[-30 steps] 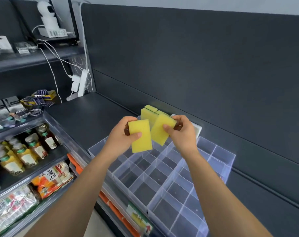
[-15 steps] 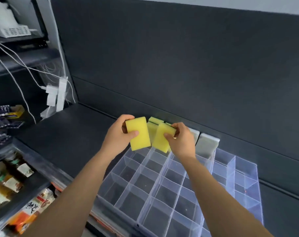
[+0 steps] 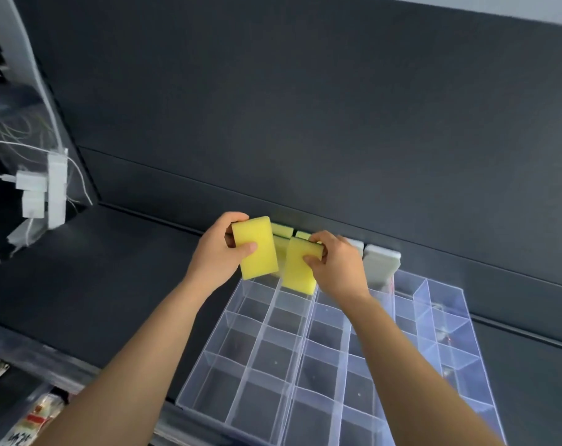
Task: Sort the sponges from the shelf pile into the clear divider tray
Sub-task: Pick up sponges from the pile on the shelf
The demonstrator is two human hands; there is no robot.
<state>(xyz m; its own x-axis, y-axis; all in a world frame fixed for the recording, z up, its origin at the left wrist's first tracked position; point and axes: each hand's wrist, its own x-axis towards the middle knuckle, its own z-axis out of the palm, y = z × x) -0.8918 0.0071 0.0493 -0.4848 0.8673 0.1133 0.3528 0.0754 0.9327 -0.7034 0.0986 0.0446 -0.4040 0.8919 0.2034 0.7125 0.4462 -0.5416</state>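
Hands meet over a dark shelf (image 3: 96,268), each holding a sponge at the far end of the clear divider tray (image 3: 447,292). The person's left hand (image 3: 220,255) grips the first yellow sponge (image 3: 257,249) upright, thumb laid across its front face and fingers (image 3: 238,218) curled round its back, above the tray's far left corner. The right hand (image 3: 337,272) pinches the second yellow sponge (image 3: 297,272) just beside it, thumb on the front and fingers (image 3: 321,239) hooked over the top edge. Its lower end hangs over the tray's far row; whether it touches a divider cannot be told.

Behind the pair, more yellow sponges (image 3: 281,231) stand against the dark back panel (image 3: 305,123). Pale grey sponges (image 3: 381,262) stand upright to the right of the right hand, along the tray's far edge. A white power strip (image 3: 56,188) with plugs and thin cables hangs at the left. Blurred packaged goods (image 3: 38,416) show at the lower left.
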